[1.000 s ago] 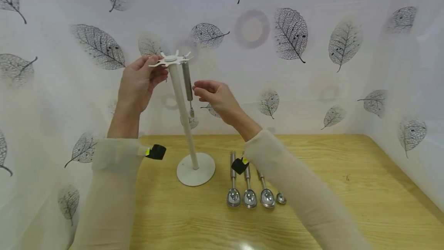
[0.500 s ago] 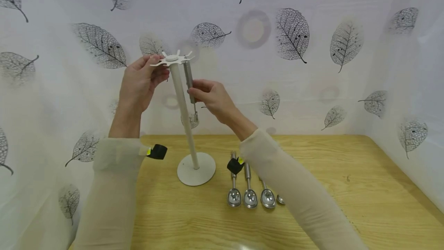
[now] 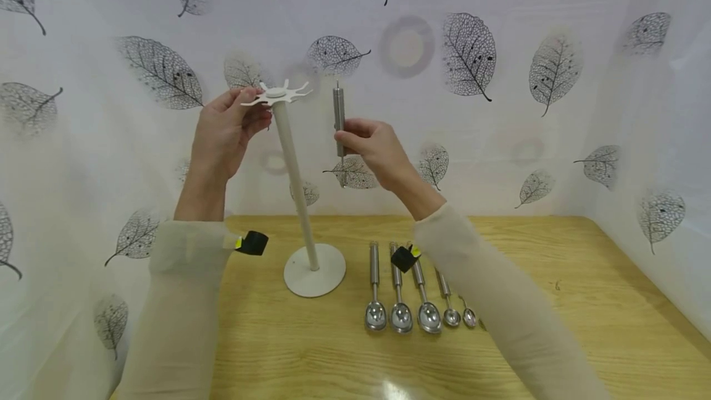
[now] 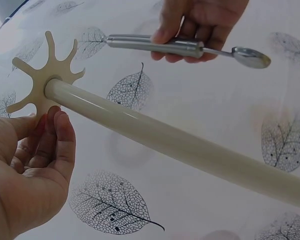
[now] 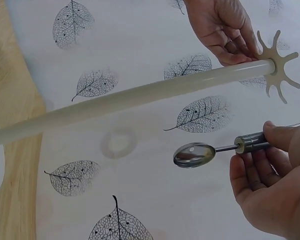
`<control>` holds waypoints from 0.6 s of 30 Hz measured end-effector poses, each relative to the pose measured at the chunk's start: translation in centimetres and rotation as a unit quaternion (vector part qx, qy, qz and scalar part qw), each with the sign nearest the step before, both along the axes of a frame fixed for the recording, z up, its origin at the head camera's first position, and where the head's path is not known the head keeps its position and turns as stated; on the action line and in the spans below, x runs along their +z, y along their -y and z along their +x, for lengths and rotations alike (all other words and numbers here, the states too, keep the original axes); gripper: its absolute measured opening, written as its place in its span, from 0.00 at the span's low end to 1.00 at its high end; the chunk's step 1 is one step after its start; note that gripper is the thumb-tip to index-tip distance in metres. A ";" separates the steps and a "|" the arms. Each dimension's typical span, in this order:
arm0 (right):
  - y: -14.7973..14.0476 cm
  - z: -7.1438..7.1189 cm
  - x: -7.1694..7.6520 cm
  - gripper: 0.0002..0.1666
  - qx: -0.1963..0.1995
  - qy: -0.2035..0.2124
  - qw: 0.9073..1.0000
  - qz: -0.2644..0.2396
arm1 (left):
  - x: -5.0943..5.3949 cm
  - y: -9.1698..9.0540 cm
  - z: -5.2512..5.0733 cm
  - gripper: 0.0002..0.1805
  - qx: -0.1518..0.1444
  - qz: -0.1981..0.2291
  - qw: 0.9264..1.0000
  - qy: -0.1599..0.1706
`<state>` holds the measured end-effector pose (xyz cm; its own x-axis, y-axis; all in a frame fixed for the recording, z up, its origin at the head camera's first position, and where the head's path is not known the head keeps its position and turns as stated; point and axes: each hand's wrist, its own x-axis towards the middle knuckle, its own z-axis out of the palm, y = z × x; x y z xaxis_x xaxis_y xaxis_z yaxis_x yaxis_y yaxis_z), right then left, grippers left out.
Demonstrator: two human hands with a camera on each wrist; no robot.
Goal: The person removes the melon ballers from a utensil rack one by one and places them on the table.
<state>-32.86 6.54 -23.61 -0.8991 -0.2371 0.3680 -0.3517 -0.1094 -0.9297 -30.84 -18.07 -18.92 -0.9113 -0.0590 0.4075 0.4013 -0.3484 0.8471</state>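
Note:
My left hand (image 3: 219, 131) pinches one arm of the white hook ring (image 3: 276, 96) on top of a tall stand, thumb and fingers at its edge. The slightly tilted stand's pole (image 3: 294, 184) runs down to a round white base (image 3: 314, 270) on the table. To the right of the pole, my right hand (image 3: 378, 150) holds a small metal spoon (image 3: 339, 119) by its thick steel handle. The spoon hangs bowl down, apart from the hooks. Its oval bowl (image 5: 194, 154) shows plainly in the right wrist view.
Several metal spoons (image 3: 375, 315) lie in a row on the wooden table (image 3: 311, 350), right of the base. My right sleeve (image 3: 500, 301) covers part of that row's right end. A white curtain (image 3: 500, 141) with leaf prints stands behind and at the sides.
My right hand has closed round the spoon that hung on the stand and has lifted it off to the right. My left hand stays at the hook ring.

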 end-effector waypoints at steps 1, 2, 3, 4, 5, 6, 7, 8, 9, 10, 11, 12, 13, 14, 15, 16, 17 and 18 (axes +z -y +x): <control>-0.5 0.1 -0.1 0.22 0.001 0.001 1.000 0.005 | 0.0 0.0 0.0 0.09 0.000 0.001 1.000 0.000; -1.1 0.2 -0.3 0.22 0.003 0.002 1.000 0.007 | 0.0 0.0 0.0 0.09 0.000 0.000 1.000 0.000; -1.6 0.3 -0.4 0.22 0.003 0.004 1.000 0.010 | 0.0 0.0 0.0 0.08 -0.002 0.001 1.000 0.000; -2.2 0.5 -0.6 0.21 0.001 0.005 1.000 0.016 | 0.0 0.0 0.0 0.08 -0.002 0.002 1.000 0.001; -2.8 0.7 -0.8 0.21 -0.001 0.007 1.000 0.021 | 0.0 0.0 0.0 0.08 -0.002 0.002 1.000 0.001; -3.4 0.8 -1.0 0.20 -0.004 0.009 1.000 0.027 | 0.0 0.0 0.0 0.08 -0.002 0.002 1.000 0.003; -4.0 1.0 -1.2 0.20 -0.006 0.010 0.999 0.033 | 0.0 -0.1 -0.1 0.08 -0.002 0.003 1.000 0.004; -4.6 1.1 -1.4 0.19 -0.008 0.012 0.999 0.038 | 0.1 -0.1 0.0 0.08 -0.002 0.003 1.000 0.005; -5.3 1.3 -1.7 0.19 -0.011 0.014 0.999 0.046 | 0.1 -0.1 -0.1 0.08 -0.003 0.004 1.000 0.006; -5.9 1.4 -1.9 0.18 -0.011 0.015 0.998 0.052 | 0.1 -0.1 -0.1 0.08 -0.003 0.005 1.000 0.005; -6.5 1.6 -2.1 0.18 -0.013 0.017 0.998 0.058 | 0.1 -0.1 -0.1 0.08 -0.003 0.005 1.000 0.005; -7.1 1.8 -2.4 0.17 -0.014 0.018 0.998 0.065 | 0.1 -0.1 -0.1 0.08 -0.004 0.006 1.000 0.005; -7.6 2.0 -2.6 0.17 -0.016 0.019 0.997 0.072 | 0.1 -0.1 -0.1 0.08 -0.005 0.006 1.000 0.003; -8.2 2.2 -2.8 0.17 -0.018 0.022 0.996 0.080 | 0.1 -0.1 -0.1 0.08 -0.006 0.007 1.000 0.003; -8.8 2.4 -3.0 0.17 -0.022 0.023 0.996 0.088 | 0.1 -0.1 -0.1 0.08 -0.008 0.007 1.000 0.001; -9.3 2.6 -3.2 0.17 -0.025 0.025 0.995 0.095 | 0.1 -0.1 -0.1 0.08 -0.009 0.007 1.000 0.001; -9.9 2.9 -3.4 0.17 -0.029 0.028 0.994 0.102 | 0.1 -0.1 0.0 0.08 -0.009 0.007 1.000 0.000; -10.4 3.1 -3.7 0.17 -0.032 0.031 0.993 0.109 | 0.1 -0.1 0.0 0.08 -0.010 0.007 1.000 0.000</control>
